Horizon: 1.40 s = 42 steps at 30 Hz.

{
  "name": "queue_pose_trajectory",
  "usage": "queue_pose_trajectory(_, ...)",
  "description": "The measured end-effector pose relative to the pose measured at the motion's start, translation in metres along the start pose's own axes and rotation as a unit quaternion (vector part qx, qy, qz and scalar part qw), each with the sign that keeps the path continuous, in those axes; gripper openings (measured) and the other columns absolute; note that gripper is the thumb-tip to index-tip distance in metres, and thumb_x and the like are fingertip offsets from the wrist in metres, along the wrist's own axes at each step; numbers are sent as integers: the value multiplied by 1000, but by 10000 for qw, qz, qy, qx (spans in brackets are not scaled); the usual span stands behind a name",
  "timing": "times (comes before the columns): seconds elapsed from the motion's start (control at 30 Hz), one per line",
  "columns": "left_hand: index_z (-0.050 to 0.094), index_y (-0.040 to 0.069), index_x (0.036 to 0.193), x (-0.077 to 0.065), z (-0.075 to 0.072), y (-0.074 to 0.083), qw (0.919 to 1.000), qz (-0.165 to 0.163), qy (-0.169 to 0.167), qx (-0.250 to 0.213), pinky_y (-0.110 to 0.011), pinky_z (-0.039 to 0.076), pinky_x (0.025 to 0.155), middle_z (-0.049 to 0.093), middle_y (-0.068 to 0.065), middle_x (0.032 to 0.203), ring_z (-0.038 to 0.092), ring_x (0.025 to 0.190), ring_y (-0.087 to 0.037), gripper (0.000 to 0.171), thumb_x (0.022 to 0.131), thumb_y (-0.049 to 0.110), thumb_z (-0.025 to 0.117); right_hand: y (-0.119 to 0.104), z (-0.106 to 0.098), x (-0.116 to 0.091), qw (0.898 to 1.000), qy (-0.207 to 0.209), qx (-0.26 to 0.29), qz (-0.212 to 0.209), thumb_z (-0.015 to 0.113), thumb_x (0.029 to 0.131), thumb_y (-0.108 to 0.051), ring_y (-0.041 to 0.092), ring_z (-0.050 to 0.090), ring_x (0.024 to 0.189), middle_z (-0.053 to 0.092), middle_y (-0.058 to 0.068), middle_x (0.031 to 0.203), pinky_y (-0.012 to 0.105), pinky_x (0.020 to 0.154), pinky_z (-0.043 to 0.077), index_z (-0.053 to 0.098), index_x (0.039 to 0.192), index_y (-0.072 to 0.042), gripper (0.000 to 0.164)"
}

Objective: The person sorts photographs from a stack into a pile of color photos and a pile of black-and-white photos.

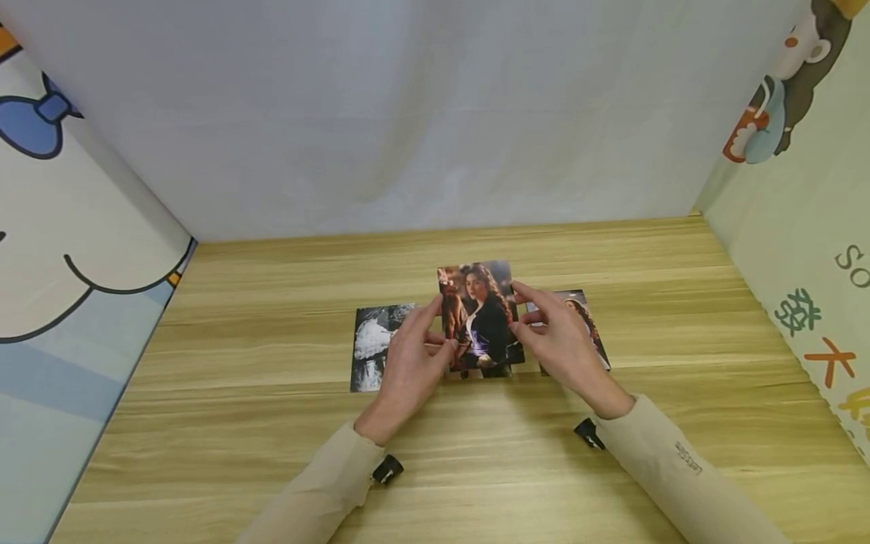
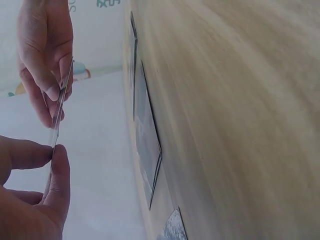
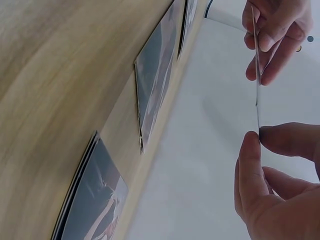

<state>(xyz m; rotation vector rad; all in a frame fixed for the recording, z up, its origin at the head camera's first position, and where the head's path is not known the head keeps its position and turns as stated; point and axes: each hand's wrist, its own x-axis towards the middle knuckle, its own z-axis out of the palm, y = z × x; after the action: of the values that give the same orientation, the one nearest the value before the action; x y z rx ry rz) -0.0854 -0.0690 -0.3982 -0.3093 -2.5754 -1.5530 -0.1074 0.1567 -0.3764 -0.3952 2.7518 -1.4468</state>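
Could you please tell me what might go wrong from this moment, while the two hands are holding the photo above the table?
The raised photo looks thin, and the left hand and right hand pinch only its sides, so it might slip or bend.

If dropped, it could land on the middle photo beneath and perhaps knock it askew.

The hands also hover close over the left photo and right photo; lowering them could nudge these.
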Motion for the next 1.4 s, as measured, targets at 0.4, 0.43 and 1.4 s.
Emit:
queue_pose_trajectory(0.4,43,-2,155,1,3,8,10000,87,42,-20,-20,60,76,57,-19,137,71,94,-27,72,89,-7,73,-1,-7,-2,9998,173,28,-67,68,94,3,30,70,103,61,18,128,41,90,61,51,151,-2,60)
queue_pose_trajectory(0.43,43,-2,155,1,4,9,10000,80,36,-43,-20,60,76,57,-19,136,71,94,-27,72,89,-7,73,-1,-8,-2,9998,192,51,-73,68,94,4,30,70,103,62,19,127,41,90,61,51,151,-1,60)
queue_pose_trajectory(1.4,46,-1,153,16,43,23,9963,-27,-5,-864,-19,60,76,58,-17,137,71,97,-27,66,91,-11,66,13,-43,-12,9986,330,44,413,61,99,-2,33,66,110,59,17,126,19,65,54,49,154,-5,56)
